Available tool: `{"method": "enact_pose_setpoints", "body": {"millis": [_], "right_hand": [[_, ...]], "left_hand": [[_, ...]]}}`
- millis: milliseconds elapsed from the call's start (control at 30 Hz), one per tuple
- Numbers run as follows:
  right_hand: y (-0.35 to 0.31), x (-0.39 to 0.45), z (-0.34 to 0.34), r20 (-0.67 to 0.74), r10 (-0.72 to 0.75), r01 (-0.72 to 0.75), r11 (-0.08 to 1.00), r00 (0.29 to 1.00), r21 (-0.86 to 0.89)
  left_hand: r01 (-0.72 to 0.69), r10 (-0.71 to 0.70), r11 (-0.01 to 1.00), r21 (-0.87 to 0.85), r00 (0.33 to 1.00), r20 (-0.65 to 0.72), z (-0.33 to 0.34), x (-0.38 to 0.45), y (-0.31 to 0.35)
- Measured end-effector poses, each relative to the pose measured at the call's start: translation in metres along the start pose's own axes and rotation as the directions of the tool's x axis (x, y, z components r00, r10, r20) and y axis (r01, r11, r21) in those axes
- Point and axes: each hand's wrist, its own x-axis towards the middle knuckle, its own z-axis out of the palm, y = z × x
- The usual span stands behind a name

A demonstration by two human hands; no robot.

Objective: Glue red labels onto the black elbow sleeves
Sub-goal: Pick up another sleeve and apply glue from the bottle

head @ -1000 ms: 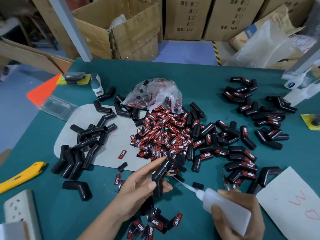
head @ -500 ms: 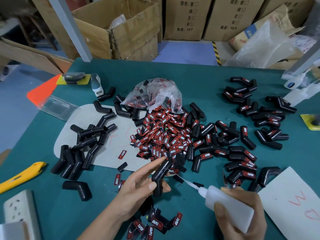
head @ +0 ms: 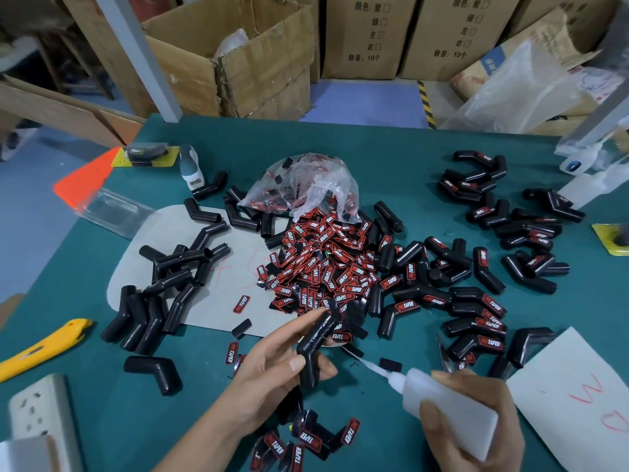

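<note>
Low in the middle of the frame, the left hand [head: 272,373] pinches a black elbow sleeve [head: 315,349] between thumb and curled fingers, its forefinger stretched straight along the upper limb. At the lower right the right hand [head: 476,427] is wrapped around a white glue bottle [head: 449,412], whose thin nozzle points up-left toward the sleeve without touching it. Just above the sleeve lies the heap of red labels [head: 326,264], spilling from a clear plastic bag [head: 303,185]. Labelled sleeves [head: 476,311] crowd the right of the green table [head: 391,158]; plain sleeves [head: 163,294] lie on a pale sheet [head: 235,267] at the left. A yellow cutter [head: 41,349] sits at the left edge.
</note>
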Motion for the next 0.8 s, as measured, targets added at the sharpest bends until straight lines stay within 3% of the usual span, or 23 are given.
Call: {"method": "enact_pose_setpoints", "body": {"millis": [800], "right_hand": [[0.0054,-0.004,0.0006,-0.01,0.009,-0.009,1.0,1.0,0.005]], "left_hand": [[0.007,-0.007,1.0,-0.009,1.0,0.007,-0.0012,0.0019,-0.0057]]}}
